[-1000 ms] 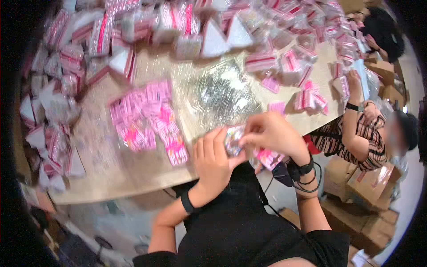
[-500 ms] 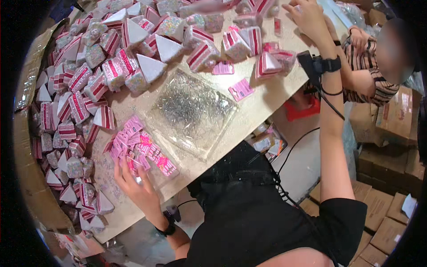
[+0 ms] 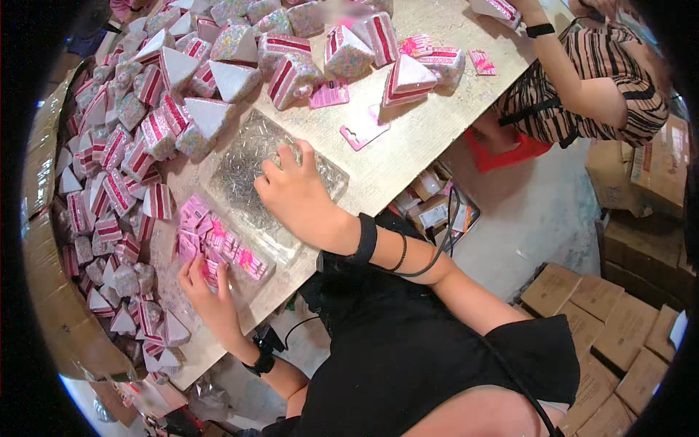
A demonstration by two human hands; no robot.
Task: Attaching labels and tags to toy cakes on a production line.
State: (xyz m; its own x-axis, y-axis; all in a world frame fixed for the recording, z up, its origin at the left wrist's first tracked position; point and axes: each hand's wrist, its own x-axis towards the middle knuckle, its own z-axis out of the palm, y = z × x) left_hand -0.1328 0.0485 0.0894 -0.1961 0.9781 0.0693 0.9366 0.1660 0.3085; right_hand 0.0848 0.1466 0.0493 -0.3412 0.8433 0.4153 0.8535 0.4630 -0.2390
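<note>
My left hand (image 3: 210, 300) rests at the near edge of a clear shallow tray (image 3: 256, 285) holding pink printed cards (image 3: 231, 244). Its fingers are apart, with the tips touching the cards. My right hand (image 3: 304, 198) is over a larger clear tray (image 3: 336, 175) full of thin silvery pins (image 3: 244, 164). The fingers of that hand are spread and bent down among the pins; its thumb is hidden, and I see nothing held. Beyond the trays lie loose pink cards (image 3: 364, 131) and a slice-shaped cake ornament (image 3: 409, 79) in white and dark pink.
A big heap of cake-slice ornaments (image 3: 156, 135) covers the table's left and far side, against a cardboard wall (image 3: 47, 291). At the right, a co-worker in a striped top (image 3: 575, 80) holds a slice (image 3: 499, 9). Cardboard boxes (image 3: 619, 320) are stacked lower right.
My right hand has come back from the far right edge of the table to the pin tray. My left hand stays at the cards. The whole view has shifted slightly.
</note>
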